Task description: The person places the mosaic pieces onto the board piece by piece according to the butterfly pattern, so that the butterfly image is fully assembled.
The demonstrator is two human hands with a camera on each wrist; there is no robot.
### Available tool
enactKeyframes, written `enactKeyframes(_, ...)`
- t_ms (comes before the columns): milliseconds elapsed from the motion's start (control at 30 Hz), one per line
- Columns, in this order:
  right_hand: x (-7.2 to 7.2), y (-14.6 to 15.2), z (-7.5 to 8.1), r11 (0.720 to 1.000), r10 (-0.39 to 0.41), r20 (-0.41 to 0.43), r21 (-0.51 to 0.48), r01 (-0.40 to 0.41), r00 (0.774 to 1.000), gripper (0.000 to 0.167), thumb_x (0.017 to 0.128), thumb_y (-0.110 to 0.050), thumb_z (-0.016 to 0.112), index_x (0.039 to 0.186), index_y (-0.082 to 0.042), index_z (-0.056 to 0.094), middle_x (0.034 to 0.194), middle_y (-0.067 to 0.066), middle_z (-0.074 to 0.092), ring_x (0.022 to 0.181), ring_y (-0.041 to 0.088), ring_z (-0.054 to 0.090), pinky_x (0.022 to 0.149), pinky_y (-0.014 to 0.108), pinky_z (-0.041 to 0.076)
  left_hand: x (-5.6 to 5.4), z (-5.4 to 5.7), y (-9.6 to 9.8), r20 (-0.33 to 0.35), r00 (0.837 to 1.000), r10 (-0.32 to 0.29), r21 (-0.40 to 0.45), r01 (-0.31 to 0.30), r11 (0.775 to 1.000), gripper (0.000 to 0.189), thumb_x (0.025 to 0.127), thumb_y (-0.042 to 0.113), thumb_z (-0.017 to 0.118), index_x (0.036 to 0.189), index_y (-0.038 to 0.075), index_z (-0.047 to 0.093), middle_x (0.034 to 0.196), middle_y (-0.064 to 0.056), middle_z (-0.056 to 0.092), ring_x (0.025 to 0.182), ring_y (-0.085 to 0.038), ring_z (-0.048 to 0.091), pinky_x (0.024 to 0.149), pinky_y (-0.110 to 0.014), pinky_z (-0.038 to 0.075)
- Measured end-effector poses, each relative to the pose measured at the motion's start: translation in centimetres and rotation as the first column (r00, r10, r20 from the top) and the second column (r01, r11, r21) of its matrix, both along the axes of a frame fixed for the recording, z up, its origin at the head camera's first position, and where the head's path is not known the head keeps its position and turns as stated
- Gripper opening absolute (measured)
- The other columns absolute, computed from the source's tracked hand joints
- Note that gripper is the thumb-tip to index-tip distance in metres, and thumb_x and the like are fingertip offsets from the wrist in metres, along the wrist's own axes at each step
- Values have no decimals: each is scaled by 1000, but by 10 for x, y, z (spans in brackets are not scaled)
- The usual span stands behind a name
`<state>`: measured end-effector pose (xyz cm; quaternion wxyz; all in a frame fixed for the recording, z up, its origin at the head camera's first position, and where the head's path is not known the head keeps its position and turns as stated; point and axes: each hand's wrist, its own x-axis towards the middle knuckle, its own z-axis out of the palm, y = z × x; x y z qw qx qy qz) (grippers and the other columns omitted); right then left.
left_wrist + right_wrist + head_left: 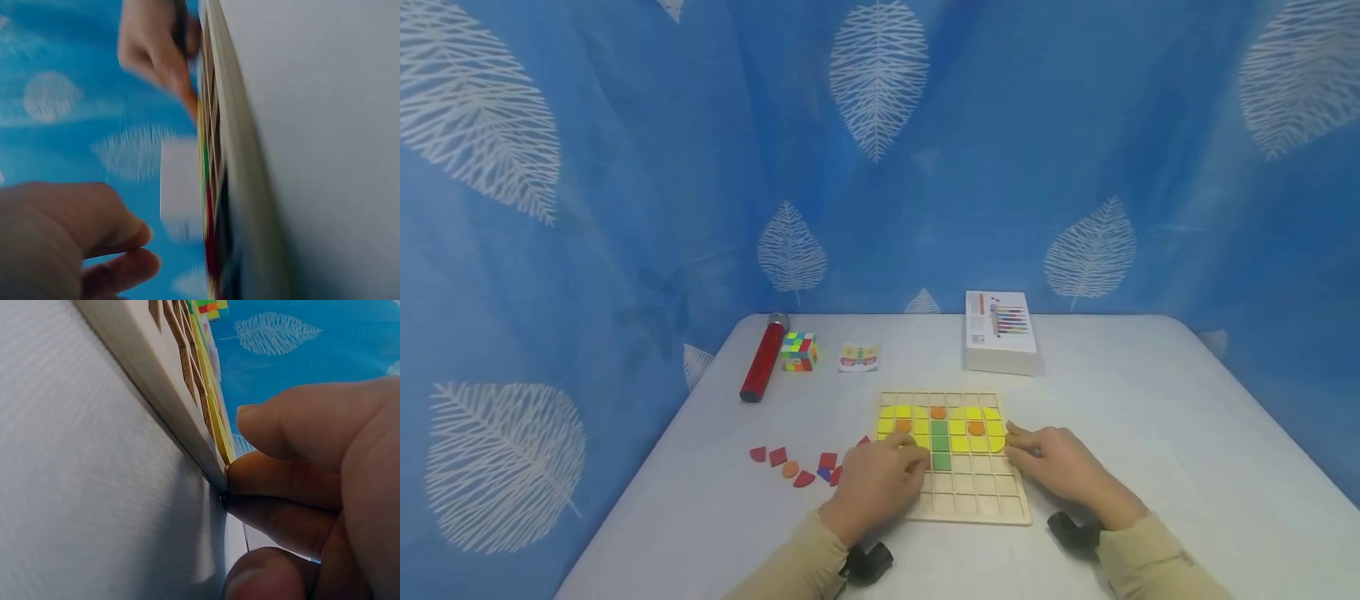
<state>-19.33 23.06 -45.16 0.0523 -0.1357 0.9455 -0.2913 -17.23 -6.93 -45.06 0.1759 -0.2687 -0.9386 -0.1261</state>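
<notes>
The board [986,505] lies partly under the left hand [883,479] and just left of the right hand [1063,467], whose fingers touch its edge. The left fingertips sit close together, nothing seen between. Red pieces [778,456] lie left of both hands, nearer the left.

- Your board [966,504] looks like smooth, matt wood.
- Your sleeves [797,557] look like matt cloth.
- You face a cloth curtain [985,167], faintly glossy.
- Your box [1000,360]: smooth card.
</notes>
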Motion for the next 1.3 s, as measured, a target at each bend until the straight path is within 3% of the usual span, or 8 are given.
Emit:
enactKeyframes(67,0,-1,-1,1000,-1,7,2,1,1000,38,99,-32,66,126,-6,72,144,12,60,138,46,49,110,64,39,-3,6,-14,95,982,166,38,-170,985,22,91,28,75,112,23,79,99,5,72,66,-7,61,54,-19,41)
enactKeyframes(233,-1,-2,-1,1000,-10,14,12,10,1000,37,99,-32,66,124,-6,73,144,13,60,138,46,48,110,63,39,-15,18,-56,372,826,425,57,-477,877,28,91,27,76,115,14,73,100,-2,69,73,-14,59,64,-31,51)
enactKeyframes(333,-1,-1,-1,1000,-10,7,10,10,1000,37,99,-32,66,124,-6,73,144,13,59,138,46,48,110,63,39,-19,24,-76,473,758,449,29,-523,852,29,92,27,76,115,11,72,95,-3,68,74,-15,61,66,-34,53)
enactKeyframes(600,0,-3,-1,1000,10,-1,-14,-10,1000,37,99,-30,66,125,-4,73,144,15,60,138,45,47,110,62,39,-23,31,-132,614,633,472,-63,-557,828,40,87,31,82,116,8,66,88,-4,67,74,-18,62,70,-41,54)
enactKeyframes(700,1,-2,0,1000,6,1,3,-6,1000,37,99,-30,66,125,-4,73,144,15,60,133,43,56,107,59,45,-23,24,-124,646,631,430,-60,-520,852,39,81,36,86,105,11,68,79,-1,65,72,-18,61,68,-37,52)
enactKeyframes(833,0,-1,1,1000,2,-3,0,-2,1000,37,99,-29,66,125,-5,73,144,14,60,133,41,57,105,56,48,-23,17,-107,631,682,370,-32,-454,891,31,81,35,86,96,14,69,75,2,63,69,-16,59,65,-33,50)
enactKeyframes(967,-1,0,2,1000,11,-17,-2,-11,1000,38,99,-29,66,126,-3,72,143,15,60,138,44,48,109,60,43,-24,16,-100,610,700,372,-27,-451,892,25,85,30,85,96,14,70,77,1,62,69,-16,58,65,-32,50)
enactKeyframes(1300,2,-1,3,1000,8,-5,-14,-8,1000,37,99,-29,66,124,-3,73,143,16,60,138,45,48,110,61,41,-20,19,-102,630,643,436,-78,-506,859,31,81,35,86,89,12,67,74,-1,62,68,-19,58,64,-34,49)
